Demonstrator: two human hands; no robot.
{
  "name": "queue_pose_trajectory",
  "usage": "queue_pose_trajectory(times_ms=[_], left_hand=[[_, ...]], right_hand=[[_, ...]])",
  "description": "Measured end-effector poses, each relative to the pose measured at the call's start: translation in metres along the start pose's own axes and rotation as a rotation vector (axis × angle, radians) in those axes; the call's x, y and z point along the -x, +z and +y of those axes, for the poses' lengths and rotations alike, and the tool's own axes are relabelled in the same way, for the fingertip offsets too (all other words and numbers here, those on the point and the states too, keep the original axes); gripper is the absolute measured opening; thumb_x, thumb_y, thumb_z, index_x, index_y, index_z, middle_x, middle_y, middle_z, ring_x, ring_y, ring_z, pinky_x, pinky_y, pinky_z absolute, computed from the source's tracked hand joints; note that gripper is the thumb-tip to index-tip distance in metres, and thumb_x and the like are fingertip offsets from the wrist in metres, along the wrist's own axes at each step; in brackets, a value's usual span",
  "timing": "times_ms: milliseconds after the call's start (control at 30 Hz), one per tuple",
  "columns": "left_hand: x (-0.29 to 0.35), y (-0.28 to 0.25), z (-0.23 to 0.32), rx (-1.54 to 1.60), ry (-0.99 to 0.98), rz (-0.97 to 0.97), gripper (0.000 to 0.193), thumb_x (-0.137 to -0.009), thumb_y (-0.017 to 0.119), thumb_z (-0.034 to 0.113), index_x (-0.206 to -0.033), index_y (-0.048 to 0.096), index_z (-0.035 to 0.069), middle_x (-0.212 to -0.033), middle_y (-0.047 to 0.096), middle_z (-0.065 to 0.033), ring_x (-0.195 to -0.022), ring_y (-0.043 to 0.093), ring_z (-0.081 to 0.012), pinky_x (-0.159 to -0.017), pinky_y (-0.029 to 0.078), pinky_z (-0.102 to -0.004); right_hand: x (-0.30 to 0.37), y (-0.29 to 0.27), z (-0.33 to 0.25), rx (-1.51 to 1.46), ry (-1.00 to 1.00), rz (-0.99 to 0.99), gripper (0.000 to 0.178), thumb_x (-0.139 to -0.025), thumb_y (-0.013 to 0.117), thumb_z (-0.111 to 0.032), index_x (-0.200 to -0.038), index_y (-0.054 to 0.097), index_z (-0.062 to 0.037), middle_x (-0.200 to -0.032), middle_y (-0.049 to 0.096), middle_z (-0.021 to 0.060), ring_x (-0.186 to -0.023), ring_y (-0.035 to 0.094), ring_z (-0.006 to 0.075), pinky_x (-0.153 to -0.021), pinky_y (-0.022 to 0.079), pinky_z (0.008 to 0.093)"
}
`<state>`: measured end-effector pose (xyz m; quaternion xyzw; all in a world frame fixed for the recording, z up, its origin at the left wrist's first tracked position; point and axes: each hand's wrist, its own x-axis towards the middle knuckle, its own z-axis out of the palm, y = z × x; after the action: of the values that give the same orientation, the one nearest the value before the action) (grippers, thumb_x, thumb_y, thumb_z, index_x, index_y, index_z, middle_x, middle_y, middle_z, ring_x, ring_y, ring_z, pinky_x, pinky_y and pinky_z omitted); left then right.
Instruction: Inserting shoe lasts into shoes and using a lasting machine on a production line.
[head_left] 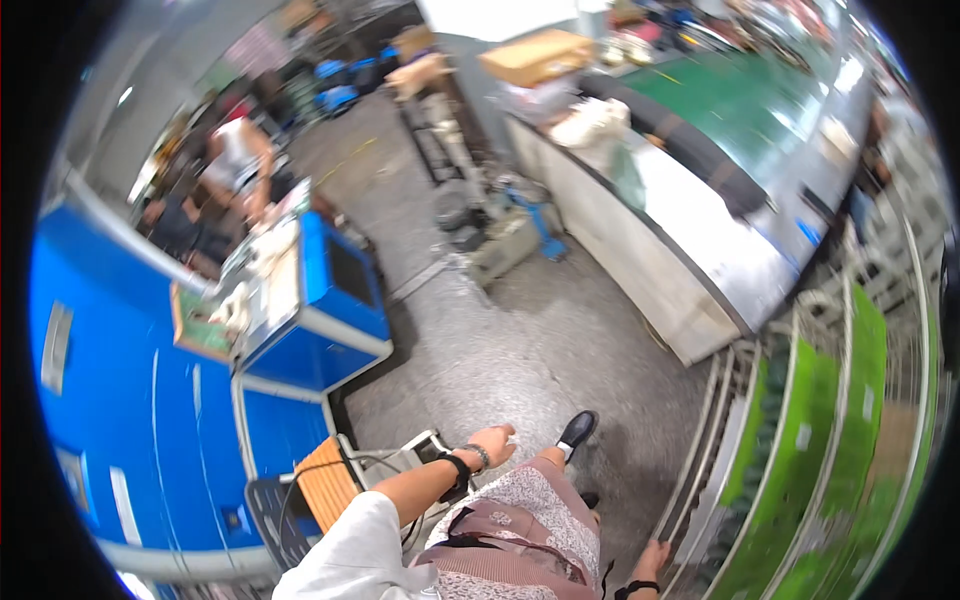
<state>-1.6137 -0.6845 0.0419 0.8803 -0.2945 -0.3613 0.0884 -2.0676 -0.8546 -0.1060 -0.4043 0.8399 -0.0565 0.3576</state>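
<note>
Grey speckled floor (500,340), blue machine (150,400) alongside

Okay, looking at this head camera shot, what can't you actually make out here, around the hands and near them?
- Right hand, head view: low by the frame's bottom edge, small and blurred; grip unreadable.
- Left hand, head view: seen from the back, fingers smeared by motion; whether it holds anything is unclear.
- Green racks, head view: blurred and bent by the fisheye rim; contents unreadable.
- Person by the blue machine, head view: too small and blurred to tell what they do.
</note>
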Motion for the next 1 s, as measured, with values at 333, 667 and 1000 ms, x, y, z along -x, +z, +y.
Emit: queue_pose_trajectory(times_ms=[333, 667, 1000], left_hand=[[0.044, -0.132, -0.283, 0.301, -0.486, 0.474, 0.044, -0.079, 0.067, 0.034, -0.113, 0.065, 0.006, -0.105, 0.07, -0.0191, -0.103, 0.065, -0.0375, -0.09, 0.052, -0.0461], [-0.038, -0.52, -0.625, 0.38, -0.588, 1.381, 0.062, -0.08, 0.074, 0.031, -0.127, 0.051, -0.002, -0.11, 0.066, -0.0225, -0.103, 0.063, -0.0389, -0.092, 0.049, -0.0459], [-0.151, -0.571, -0.774, 0.249, -1.195, 1.013, 0.08, -0.078, 0.066, 0.063, -0.118, 0.059, -0.006, -0.12, 0.063, -0.0282, -0.11, 0.061, -0.0441, -0.094, 0.048, -0.0484]], right_hand=[[0.068, 0.117, -0.249, 0.149, -0.52, -0.676, 0.042, -0.093, 0.059, -0.014, -0.131, 0.05, 0.0029, -0.093, 0.06, 0.0079, -0.071, 0.059, 0.0133, -0.06, 0.046, 0.028], [0.204, 0.237, -0.404, 0.378, -0.613, -0.822, 0.034, -0.088, 0.059, -0.007, -0.12, 0.06, 0.0063, -0.088, 0.068, 0.0118, -0.073, 0.066, 0.0175, -0.061, 0.051, 0.0292], [0.267, 0.177, -0.432, 0.445, -0.212, -0.612, 0.042, -0.093, 0.062, -0.021, -0.128, 0.059, 0.001, -0.114, 0.066, 0.017, -0.098, 0.066, 0.0249, -0.081, 0.053, 0.0372]])
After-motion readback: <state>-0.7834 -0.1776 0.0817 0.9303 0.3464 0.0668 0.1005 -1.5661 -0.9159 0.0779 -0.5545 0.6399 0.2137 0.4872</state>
